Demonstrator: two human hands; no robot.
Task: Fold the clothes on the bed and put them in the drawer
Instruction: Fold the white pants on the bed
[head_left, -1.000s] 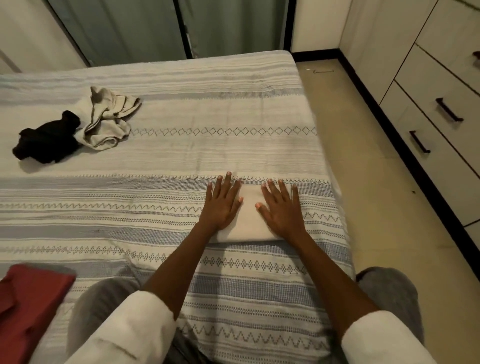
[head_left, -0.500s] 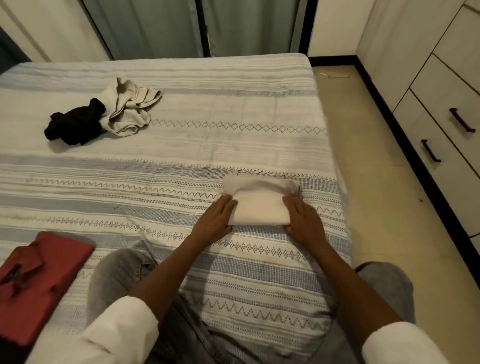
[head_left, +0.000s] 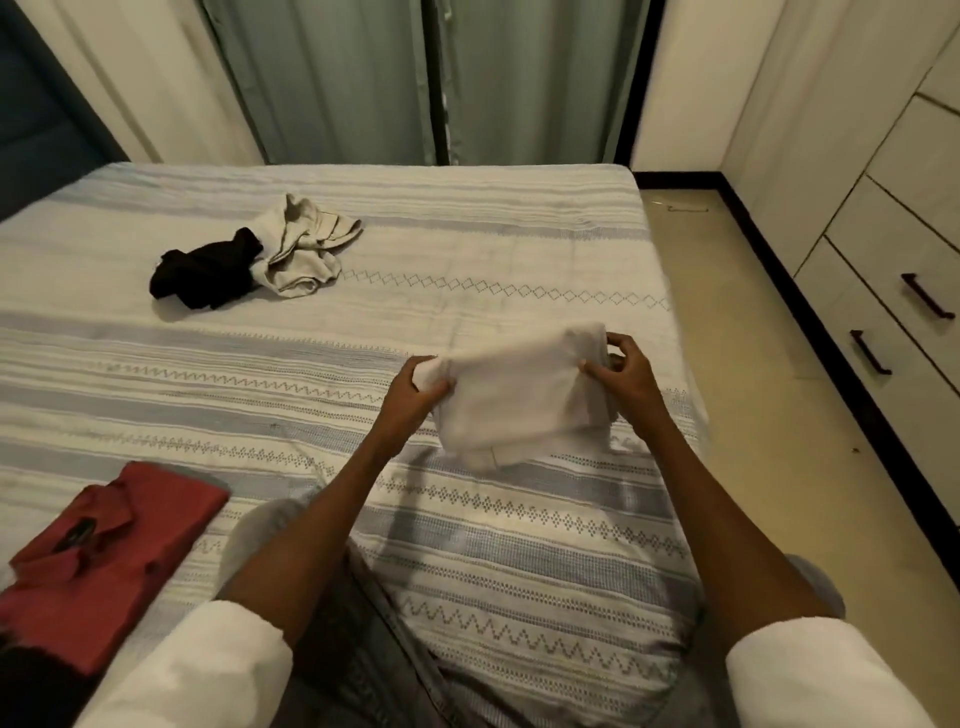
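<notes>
Four garments are showing: one folded white cloth (head_left: 519, 395) lifted over the striped bed (head_left: 467, 249), a folded red shirt (head_left: 104, 551), two crumpled pieces. Left hand (head_left: 410, 395) and right hand (head_left: 623, 374) are gripping the cloth's ends, fingers curled.

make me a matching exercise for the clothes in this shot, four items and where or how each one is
Things:
1. white folded garment
2. red shirt
3. black garment
4. beige garment

States:
A. crumpled, touching the black one
B. folded, near left of bed
C. held in both hands
D. dark heap, far left of bed

Pairs: 1-C, 2-B, 3-D, 4-A
</notes>
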